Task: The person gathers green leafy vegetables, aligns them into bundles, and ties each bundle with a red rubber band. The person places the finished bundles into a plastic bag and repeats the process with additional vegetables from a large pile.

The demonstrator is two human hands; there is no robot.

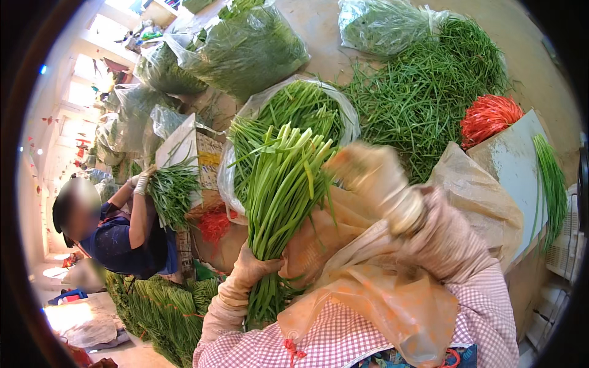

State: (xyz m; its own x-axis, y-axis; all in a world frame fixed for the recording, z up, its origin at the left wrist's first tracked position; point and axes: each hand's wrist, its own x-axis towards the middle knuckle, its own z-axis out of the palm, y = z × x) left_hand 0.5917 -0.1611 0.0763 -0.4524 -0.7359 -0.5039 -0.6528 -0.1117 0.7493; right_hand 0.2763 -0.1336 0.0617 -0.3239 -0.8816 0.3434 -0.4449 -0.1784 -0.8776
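Observation:
My left hand [258,267], in a pale glove, grips a thick bunch of long flat green leaves, likely garlic chives [280,198], with the pale stem ends up. My right hand [356,168], gloved and blurred by motion, is beside the upper right of the bunch; whether its fingers hold anything cannot be told. Behind the bunch stands an open clear plastic bag [352,115] full of similar greens. A translucent plastic apron [368,294] covers my lap, over checked cloth.
A loose heap of greens [414,92] lies behind right. Red ties [490,119] rest by a pale board [520,152] with a small bunch [550,184]. At left a co-worker [124,221] holds greens [172,191]. Tied bundles [161,308] lie lower left; filled bags [253,50] stand farther back.

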